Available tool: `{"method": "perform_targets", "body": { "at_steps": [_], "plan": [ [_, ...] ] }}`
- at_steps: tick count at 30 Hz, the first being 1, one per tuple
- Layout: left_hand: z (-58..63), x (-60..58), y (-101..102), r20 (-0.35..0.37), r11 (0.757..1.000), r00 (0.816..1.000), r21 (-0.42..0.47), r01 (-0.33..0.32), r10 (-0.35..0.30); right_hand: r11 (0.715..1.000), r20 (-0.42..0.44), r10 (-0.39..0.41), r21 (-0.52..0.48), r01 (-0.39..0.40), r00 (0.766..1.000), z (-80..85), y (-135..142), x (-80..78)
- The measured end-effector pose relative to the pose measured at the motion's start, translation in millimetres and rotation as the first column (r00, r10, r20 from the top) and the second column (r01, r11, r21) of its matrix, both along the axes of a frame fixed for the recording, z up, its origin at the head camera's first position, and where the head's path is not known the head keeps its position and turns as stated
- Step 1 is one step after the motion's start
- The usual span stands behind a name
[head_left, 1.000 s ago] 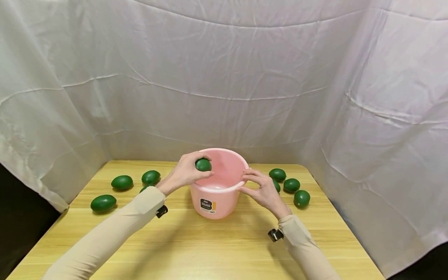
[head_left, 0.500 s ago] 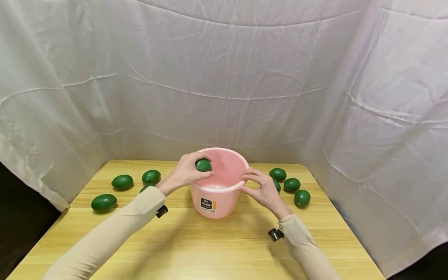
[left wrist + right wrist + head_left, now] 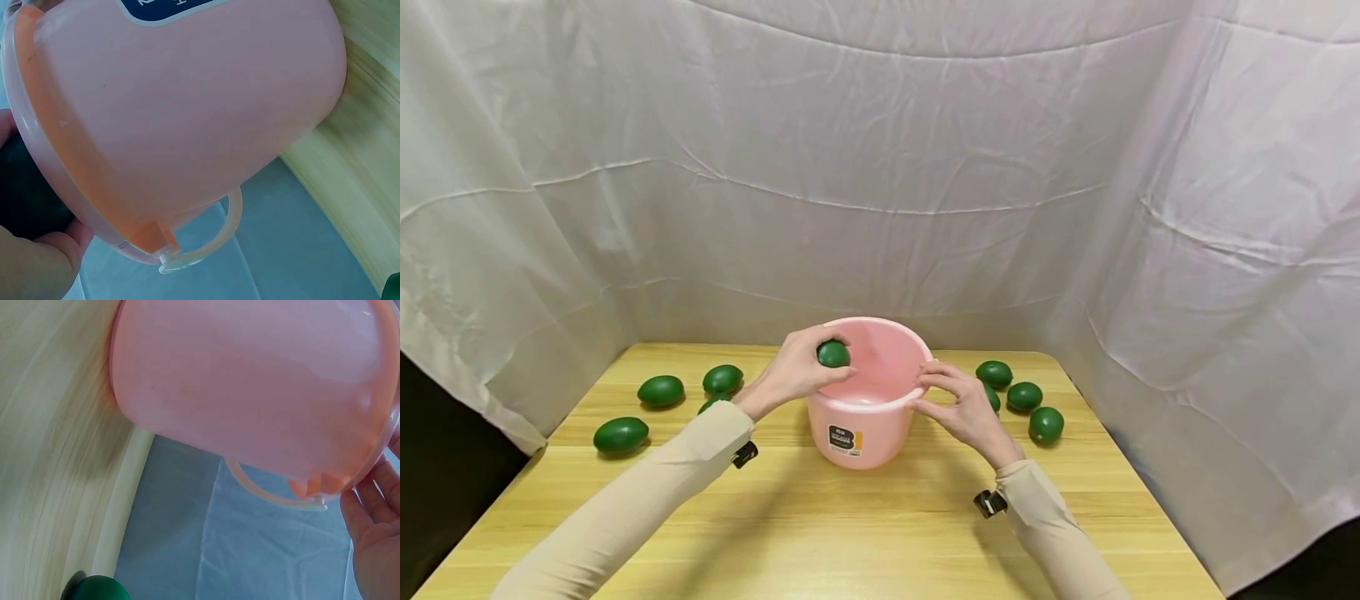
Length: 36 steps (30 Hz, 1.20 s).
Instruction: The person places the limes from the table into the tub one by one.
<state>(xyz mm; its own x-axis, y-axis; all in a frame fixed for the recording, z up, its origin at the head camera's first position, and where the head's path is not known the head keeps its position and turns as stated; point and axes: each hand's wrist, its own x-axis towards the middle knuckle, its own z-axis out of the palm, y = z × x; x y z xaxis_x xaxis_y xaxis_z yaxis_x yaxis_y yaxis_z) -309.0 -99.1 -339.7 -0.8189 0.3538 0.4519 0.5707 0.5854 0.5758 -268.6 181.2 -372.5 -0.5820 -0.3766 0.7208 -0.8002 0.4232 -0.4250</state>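
A pink plastic bucket (image 3: 861, 433) with a label on its front stands upright on the table. At the left side of its mouth, my left hand (image 3: 801, 362) grips a dark green oval fruit (image 3: 833, 354) between thumb and fingers. The left wrist view shows part of that fruit (image 3: 28, 187) by the rim, with the thumb below. My right hand (image 3: 962, 407) pinches the bucket's right rim, fingertips over the edge and thumb outside. In the right wrist view, this hand (image 3: 375, 531) touches the rim close to where the handle (image 3: 269, 495) joins.
Several green fruits lie on the wooden table (image 3: 850, 533): left ones, including one fruit (image 3: 622, 435), with one partly behind the left wrist, and right ones, including another fruit (image 3: 1047, 425). A pale curtain (image 3: 865, 167) hangs behind and at the sides.
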Motion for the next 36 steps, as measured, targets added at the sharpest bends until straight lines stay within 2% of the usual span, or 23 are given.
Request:
{"method": "perform_targets", "body": {
  "at_steps": [26, 30, 36],
  "plan": [
    [2.3, 1.0, -1.0, 0.034, 1.0, 0.999, -0.013, -0.022, 0.022, 1.0, 0.006, -0.012, 0.004, 0.012, 1.0, 1.4, -0.8, 0.8],
    [0.9, 0.3, -0.1, 0.044, 1.0, 0.999, 0.006, 0.0, 0.0, 1.0, 0.007, -0.015, 0.009, 0.015, 1.0, -3.4, 0.3, -3.6],
    [2.7, 0.8, 0.5, 0.022, 0.999, 1.0, 0.04, 0.014, -0.015, 1.0, 0.005, -0.015, 0.002, 0.015, 1.0, -21.1, 6.9, -21.7]
  ]
}}
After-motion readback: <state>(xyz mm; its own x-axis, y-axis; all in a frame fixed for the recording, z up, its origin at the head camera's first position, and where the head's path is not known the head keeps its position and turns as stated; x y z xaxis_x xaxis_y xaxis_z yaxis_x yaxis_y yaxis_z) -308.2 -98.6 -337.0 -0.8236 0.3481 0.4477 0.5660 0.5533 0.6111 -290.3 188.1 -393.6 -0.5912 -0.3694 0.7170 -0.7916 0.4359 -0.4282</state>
